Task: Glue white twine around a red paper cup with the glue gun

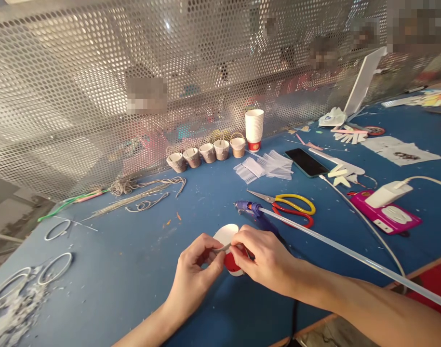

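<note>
A paper cup [226, 233], white with a red band, sits tipped between my hands near the front of the blue table. My left hand [196, 270] pinches a thin grey cord [222, 249] between thumb and fingertips at the cup's left side. Close against the same cup, my right hand [265, 255] has its fingertips pressed together on the cord's other end. The cord runs across the cup's side. My fingers hide part of the cup. Just behind my right hand lies a blue glue gun [248, 207] with a long clear glue stick [325, 243].
Yellow-and-red scissors [294, 205] lie beyond the glue gun. Several small cord-wrapped buckets [207, 152] and a cup stack [254, 127] line the perforated metal screen [97, 91]. Cords [133, 195], clear strips [267, 166], a phone [306, 162] and a magenta power strip [395, 214] lie around.
</note>
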`<action>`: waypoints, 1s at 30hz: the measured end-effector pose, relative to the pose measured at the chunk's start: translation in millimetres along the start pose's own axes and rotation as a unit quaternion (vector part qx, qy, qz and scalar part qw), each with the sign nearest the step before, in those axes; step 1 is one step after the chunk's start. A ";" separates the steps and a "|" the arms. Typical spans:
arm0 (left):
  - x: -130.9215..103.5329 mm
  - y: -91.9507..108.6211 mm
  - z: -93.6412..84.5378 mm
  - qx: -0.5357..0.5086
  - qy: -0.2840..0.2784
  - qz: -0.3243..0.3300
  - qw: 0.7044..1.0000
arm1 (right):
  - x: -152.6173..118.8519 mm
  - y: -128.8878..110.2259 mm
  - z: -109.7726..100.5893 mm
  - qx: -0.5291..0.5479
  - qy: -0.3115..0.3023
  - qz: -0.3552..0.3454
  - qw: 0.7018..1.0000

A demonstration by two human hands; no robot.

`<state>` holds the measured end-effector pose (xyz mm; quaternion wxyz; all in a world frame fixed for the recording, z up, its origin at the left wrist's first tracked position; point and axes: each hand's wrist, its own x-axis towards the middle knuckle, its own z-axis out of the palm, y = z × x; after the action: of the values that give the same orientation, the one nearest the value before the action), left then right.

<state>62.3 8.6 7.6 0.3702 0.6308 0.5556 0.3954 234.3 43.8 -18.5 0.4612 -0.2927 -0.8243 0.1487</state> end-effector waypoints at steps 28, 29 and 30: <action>21.9 -24.9 -10.4 -0.169 0.034 -0.039 0.984 | 5.4 -5.4 -32.5 -0.081 -0.007 -0.178 0.981; 23.8 -26.7 -10.9 -0.174 0.045 -0.035 0.983 | 2.2 -6.7 -35.4 -0.085 -0.014 -0.188 0.978; 25.6 -28.6 -11.6 -0.179 0.055 -0.031 0.982 | -3.0 -7.6 -38.0 -0.086 -0.023 -0.192 0.977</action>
<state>41.9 37.5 -11.3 0.4582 0.5141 0.5151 0.5104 265.1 35.0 3.5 0.4353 -0.1636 -0.8853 -0.0075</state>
